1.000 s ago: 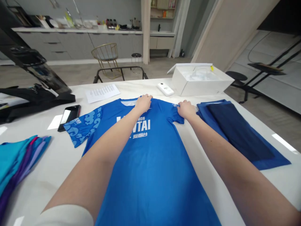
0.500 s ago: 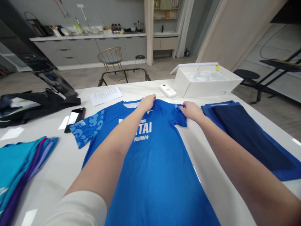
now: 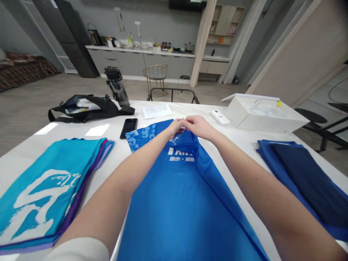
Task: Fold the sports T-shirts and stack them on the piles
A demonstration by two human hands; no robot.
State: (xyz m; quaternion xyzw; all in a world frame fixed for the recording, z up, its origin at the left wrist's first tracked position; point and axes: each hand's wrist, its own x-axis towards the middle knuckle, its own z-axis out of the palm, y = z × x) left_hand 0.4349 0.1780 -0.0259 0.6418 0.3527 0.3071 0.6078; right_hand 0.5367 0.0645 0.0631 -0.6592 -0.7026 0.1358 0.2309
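A blue T-shirt (image 3: 174, 206) with white print lies on the white table (image 3: 239, 154). Its right side is folded in toward the middle, covering part of the lettering. My left hand (image 3: 174, 128) and my right hand (image 3: 198, 127) meet at the collar end, fingertips close together, pinching the bunched fabric. The cloud-patterned blue sleeve (image 3: 140, 137) lies flat to the left of my left hand. A folded teal stack of garments (image 3: 46, 192) lies left of the shirt, and a folded dark blue stack (image 3: 301, 181) lies to the right.
A black phone (image 3: 128, 128), a printed sheet (image 3: 157, 111), a white handheld device (image 3: 220, 117) and an open white box (image 3: 263, 116) stand beyond my hands. A black bag (image 3: 87, 108) and a water bottle (image 3: 116, 87) are at the far left of the table.
My hands have moved from the two shoulders to meet at the middle. The shirt's right side is now folded inward. The view has shifted, showing more of the room and table.
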